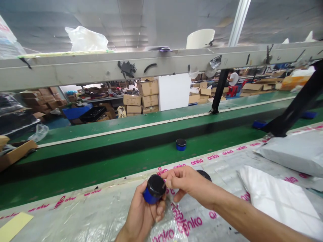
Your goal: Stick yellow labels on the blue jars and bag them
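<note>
My left hand is wrapped round a small blue jar with a black lid, which it holds tilted above the plastic-covered table. At the right edge of that lid, the thumb and forefinger of my right hand are pinched together. Whether something thin is between those fingertips I cannot make out. Behind my right wrist a round black object is partly hidden. A second blue jar with a black lid stands upright on the green conveyor belt beyond my hands.
White packets and a grey plastic bag lie at the right. More blue items sit on the green belt near a black post. A grey beam crosses above. A seated person is far back.
</note>
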The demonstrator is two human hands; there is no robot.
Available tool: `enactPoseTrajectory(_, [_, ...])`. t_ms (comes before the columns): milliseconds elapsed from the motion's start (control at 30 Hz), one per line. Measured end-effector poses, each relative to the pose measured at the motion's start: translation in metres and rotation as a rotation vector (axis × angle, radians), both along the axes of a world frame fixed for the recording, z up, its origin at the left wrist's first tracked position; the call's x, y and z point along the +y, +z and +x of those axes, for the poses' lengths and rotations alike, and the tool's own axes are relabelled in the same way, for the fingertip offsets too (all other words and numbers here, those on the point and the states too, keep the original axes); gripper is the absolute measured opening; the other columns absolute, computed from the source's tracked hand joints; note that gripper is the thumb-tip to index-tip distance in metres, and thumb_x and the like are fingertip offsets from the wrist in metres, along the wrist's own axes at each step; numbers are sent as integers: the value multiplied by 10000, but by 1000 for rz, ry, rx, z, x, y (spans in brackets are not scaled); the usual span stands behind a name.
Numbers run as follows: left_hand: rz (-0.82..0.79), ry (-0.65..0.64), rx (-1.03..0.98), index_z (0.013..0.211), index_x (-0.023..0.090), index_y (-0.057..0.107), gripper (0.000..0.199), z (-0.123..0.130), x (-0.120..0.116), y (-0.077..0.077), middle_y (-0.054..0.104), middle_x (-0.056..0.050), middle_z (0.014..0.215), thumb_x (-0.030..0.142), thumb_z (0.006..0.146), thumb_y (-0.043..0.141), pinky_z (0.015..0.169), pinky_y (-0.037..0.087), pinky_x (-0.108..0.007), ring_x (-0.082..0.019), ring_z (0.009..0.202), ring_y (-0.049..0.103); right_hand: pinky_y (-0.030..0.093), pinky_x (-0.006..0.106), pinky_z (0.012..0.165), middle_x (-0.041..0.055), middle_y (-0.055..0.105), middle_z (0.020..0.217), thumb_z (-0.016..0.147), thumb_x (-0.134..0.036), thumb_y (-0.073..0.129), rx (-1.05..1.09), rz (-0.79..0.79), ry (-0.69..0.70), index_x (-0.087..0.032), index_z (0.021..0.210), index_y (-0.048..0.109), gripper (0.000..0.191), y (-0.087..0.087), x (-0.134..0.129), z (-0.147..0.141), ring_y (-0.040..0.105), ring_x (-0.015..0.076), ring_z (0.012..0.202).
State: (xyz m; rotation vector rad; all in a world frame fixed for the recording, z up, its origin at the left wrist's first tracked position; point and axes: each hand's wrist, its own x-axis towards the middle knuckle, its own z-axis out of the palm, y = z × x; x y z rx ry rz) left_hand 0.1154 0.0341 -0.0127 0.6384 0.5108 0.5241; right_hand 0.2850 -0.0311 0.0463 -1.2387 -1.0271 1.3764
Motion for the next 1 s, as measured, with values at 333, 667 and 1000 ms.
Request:
enactPoseTrajectory(333, [58,18,-37,1089,147,661,370,-1,2,-4,634,-53,796,449,890,580,492,450,-253,-139,577,527,506,205,515,14,620,707,663,-275,624,-4,-83,-21,-161,658,655,119,-3,7,-3,572,137,683])
enactPoseTrajectory(667, [102,8,-6,1062,148,691,325,-1,7,6,684,-106,880,384,851,620,563,486,-308,-178,632,552,511,182,456,-24,583,551,654,-153,643,20,-155,-72,-154,545,599,117,0,16,-1,555,104,529])
enactPoseTrajectory(1000, [124,7,0,1068,150,727,337,0,8,8,710,-130,927,376,848,608,582,508,-348,-204,654,567,528,177,438,-25,589,541,683,-88,648,15,-174,-76,-143,540,615,156,-1,20,2,576,111,527])
